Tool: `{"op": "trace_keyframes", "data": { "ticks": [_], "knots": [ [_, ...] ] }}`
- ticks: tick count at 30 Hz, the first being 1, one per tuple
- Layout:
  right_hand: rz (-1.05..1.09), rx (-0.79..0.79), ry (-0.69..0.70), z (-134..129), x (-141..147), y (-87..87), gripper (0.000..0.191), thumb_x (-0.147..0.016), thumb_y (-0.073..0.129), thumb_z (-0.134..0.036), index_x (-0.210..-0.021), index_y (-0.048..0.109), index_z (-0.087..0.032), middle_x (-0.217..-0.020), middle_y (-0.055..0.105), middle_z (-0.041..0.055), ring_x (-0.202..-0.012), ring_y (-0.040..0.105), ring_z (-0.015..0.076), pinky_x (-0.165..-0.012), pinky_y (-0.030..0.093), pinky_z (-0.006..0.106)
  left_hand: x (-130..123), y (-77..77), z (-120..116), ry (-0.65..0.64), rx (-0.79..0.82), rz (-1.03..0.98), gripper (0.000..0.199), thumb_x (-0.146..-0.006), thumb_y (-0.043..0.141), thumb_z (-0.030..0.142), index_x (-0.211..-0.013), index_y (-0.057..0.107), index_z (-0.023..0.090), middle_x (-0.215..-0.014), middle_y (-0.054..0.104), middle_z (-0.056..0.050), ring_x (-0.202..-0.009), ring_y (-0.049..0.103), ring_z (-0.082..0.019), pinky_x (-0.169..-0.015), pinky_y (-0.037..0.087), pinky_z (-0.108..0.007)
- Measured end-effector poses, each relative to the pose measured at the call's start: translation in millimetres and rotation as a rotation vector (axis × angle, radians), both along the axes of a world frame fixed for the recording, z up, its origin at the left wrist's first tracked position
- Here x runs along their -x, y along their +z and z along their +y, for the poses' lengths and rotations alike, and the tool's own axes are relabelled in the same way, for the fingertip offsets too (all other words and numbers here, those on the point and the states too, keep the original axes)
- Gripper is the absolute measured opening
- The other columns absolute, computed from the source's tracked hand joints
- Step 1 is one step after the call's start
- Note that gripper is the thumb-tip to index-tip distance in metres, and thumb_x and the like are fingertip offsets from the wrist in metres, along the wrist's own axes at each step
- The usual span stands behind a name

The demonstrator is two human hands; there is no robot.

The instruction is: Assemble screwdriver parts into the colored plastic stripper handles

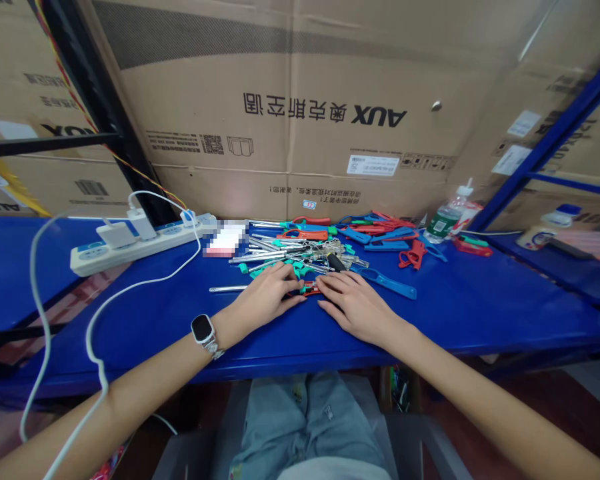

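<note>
A partly assembled long-nosed lighter with a red handle (310,289) lies low over the blue table, between my two hands. Its metal tube (227,289) seems to stick out to the left from under my left hand (270,292). The thumb and fingers of that hand close around the left part of the handle. From the right, my right hand (353,301) has its bent fingertips on the other end of the handle. Both hands hide much of it. Just beyond them is a heap of metal lighter tubes with green parts (275,250), and a black-and-yellow tool handle (335,262).
Blue handle shells (387,283) and red shells (413,255) lie to the right. A green-labelled bottle (443,220) stands behind them. On the left, a white power strip (140,245) carries chargers and a loose cable (97,327). Cardboard (290,120) walls off the back.
</note>
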State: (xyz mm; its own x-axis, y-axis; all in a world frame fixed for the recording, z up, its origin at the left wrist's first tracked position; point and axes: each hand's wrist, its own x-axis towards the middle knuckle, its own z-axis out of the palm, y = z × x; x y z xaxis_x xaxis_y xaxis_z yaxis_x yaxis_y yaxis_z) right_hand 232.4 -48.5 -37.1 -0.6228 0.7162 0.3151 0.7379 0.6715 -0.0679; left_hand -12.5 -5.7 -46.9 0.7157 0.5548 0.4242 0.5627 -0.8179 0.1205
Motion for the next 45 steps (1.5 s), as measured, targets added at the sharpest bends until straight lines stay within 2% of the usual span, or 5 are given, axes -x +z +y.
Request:
{"op": "trace_keyframes", "data": {
  "ticks": [11,21,26,33,45],
  "knots": [
    [-0.021,0.051,0.012,1.3,-1.9,-10.1,0.054,-0.105,0.047,-0.039,-0.15,0.053,-0.01,-0.157,0.047,0.0176,-0.149,0.043,0.033,-0.125,0.035,0.054,-4.9,4.6,-8.8,0.085,-0.192,0.208,0.028,-0.104,0.057,0.036,-0.112,0.074,0.015,-0.094,0.069,-0.008,-0.094,0.062,-0.025,-0.083,0.047,-0.038],
    [-0.024,0.079,-0.003,-0.8,-4.3,-7.8,0.06,-0.107,0.04,-0.046,-0.155,0.047,-0.011,-0.162,0.039,0.0154,-0.153,0.035,0.0296,-0.127,0.03,0.054,-2.0,3.6,-13.7,0.163,-0.145,0.047,0.042,-0.098,0.065,0.048,-0.124,0.063,0.015,-0.11,0.07,-0.011,-0.105,0.063,-0.029,-0.091,0.05,-0.042],
    [0.079,0.07,0.003,1.9,-5.6,3.7,0.055,-0.107,0.04,-0.043,-0.151,0.053,-0.012,-0.158,0.048,0.0148,-0.15,0.042,0.0287,-0.124,0.037,0.052,10.9,26.7,-8.3,0.137,-0.187,-0.133,0.037,-0.1,0.055,0.048,-0.114,0.065,0.015,-0.108,0.071,-0.011,-0.102,0.063,-0.028,-0.089,0.049,-0.043],
    [0.249,0.047,-0.009,52.8,14.1,25.2,0.029,-0.102,0.048,-0.022,-0.116,0.074,-0.018,-0.116,0.076,0.0111,-0.111,0.068,0.0282,-0.098,0.052,0.047,21.4,65.2,48.0,0.209,-0.015,-0.132,0.017,-0.096,0.052,0.023,-0.097,0.068,0.018,-0.092,0.072,-0.007,-0.088,0.063,-0.024,-0.081,0.049,-0.038],
    [0.351,0.026,-0.106,87.1,16.2,8.5,0.014,-0.091,0.063,-0.02,-0.098,0.075,-0.021,-0.099,0.076,0.0079,-0.097,0.063,0.0261,-0.086,0.046,0.041,25.3,25.7,54.0,0.097,0.091,-0.261,0.017,-0.099,0.054,0.028,-0.098,0.069,0.019,-0.095,0.071,-0.007,-0.092,0.061,-0.023,-0.083,0.048,-0.038]
  ]
}}
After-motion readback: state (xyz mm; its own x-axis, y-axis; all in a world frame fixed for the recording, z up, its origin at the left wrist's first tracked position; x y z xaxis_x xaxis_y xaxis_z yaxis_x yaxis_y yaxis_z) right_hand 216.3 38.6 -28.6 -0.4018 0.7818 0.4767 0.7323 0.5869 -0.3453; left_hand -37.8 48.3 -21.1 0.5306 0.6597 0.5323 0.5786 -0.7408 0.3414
